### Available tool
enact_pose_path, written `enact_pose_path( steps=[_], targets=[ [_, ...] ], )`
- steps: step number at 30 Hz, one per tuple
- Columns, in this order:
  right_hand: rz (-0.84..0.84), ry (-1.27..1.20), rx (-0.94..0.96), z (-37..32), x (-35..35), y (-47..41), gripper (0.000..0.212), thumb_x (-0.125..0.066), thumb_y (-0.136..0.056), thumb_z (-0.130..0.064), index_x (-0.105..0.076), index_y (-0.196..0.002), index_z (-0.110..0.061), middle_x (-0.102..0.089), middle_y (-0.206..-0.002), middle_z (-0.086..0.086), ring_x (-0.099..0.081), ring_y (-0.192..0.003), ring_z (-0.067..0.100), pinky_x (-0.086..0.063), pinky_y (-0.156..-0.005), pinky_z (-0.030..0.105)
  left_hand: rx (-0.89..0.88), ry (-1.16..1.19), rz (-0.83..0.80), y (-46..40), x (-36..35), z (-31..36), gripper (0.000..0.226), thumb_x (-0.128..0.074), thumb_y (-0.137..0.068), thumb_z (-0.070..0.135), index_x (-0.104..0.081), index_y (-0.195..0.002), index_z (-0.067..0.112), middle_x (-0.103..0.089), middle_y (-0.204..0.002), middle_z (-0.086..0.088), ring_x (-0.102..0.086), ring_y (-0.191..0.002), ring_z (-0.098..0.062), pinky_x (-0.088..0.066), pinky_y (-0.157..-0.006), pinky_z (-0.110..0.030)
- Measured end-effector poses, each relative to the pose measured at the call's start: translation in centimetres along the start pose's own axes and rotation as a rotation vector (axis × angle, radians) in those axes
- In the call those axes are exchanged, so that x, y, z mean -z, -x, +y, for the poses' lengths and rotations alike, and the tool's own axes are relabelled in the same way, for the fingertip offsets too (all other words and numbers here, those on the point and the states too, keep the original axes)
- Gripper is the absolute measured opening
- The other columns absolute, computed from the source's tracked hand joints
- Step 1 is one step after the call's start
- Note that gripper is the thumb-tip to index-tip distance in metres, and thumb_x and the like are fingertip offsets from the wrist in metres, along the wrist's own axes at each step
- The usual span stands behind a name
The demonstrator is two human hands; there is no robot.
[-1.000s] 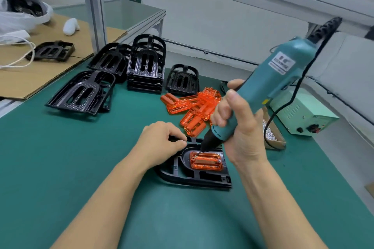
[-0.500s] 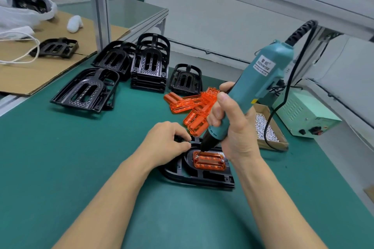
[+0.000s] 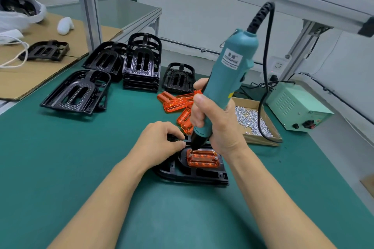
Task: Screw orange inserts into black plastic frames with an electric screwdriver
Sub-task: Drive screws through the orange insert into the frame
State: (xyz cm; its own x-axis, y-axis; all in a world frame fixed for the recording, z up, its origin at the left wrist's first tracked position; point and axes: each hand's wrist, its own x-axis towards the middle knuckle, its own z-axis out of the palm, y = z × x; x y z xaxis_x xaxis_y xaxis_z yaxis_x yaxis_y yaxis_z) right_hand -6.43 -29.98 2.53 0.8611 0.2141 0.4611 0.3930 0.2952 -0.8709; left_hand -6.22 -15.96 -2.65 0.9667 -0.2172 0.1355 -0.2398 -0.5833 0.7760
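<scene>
— Where's the piece I'm working on?

— At centre of my view, slightly toward 5 o'clock: an orange insert (image 3: 203, 158) sits seated in a black frame (image 3: 192, 172) lying flat on the green mat (image 3: 60, 157).

— And my tool?

— My right hand (image 3: 217, 125) has its fingers wrapped tight around the teal electric screwdriver (image 3: 228, 79), which stands nearly upright, leaning to 1 o'clock. Its black nose meets the insert's corner at 10 o'clock.

— The other hand?

— My left hand (image 3: 159, 143) rests at 9 o'clock of the insert, fingers curled onto the frame's far edge, thumb and forefinger pinching it.

— What lies around?

— At 12 o'clock of the frame, a loose pile of orange inserts (image 3: 176, 103), partly behind my right hand. At 2 o'clock, a cardboard box of screws (image 3: 253, 121), and beyond it at 3 o'clock a pale green power unit (image 3: 297, 107) with the screwdriver's black cable (image 3: 267, 62) running toward it. From 10 to 12 o'clock, stacks of black frames (image 3: 141, 66) stand on the mat, and one more frame (image 3: 44, 50) lies on cardboard (image 3: 30, 75) at far 10 o'clock.
</scene>
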Motion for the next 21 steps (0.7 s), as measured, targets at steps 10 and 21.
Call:
enact_pose_path(
  steps=[10,21],
  targets=[
    [0.105,0.031,0.024,0.08,0.09,0.41,0.022,-0.065,-0.084,-0.021,-0.05,-0.1,-0.019,-0.047,-0.053,-0.007,-0.039,-0.046,0.013,-0.041,-0.053,0.023,0.039,-0.001,0.01,0.21,-0.07,0.25,0.009,-0.077,-0.075,0.025,-0.069,-0.077,0.03,-0.069,-0.095,0.009,-0.059,-0.097,-0.012,-0.045,-0.091,-0.032],
    [0.055,0.017,0.017,0.01,-0.01,0.75,0.017,-0.064,-0.084,-0.019,-0.052,-0.096,-0.019,-0.047,-0.052,-0.007,-0.04,-0.046,0.012,-0.041,-0.054,0.025,0.049,0.03,0.029,0.18,-0.31,0.19,0.008,-0.077,-0.074,0.021,-0.071,-0.077,0.026,-0.069,-0.092,0.009,-0.06,-0.094,-0.012,-0.046,-0.09,-0.032]
  ],
)
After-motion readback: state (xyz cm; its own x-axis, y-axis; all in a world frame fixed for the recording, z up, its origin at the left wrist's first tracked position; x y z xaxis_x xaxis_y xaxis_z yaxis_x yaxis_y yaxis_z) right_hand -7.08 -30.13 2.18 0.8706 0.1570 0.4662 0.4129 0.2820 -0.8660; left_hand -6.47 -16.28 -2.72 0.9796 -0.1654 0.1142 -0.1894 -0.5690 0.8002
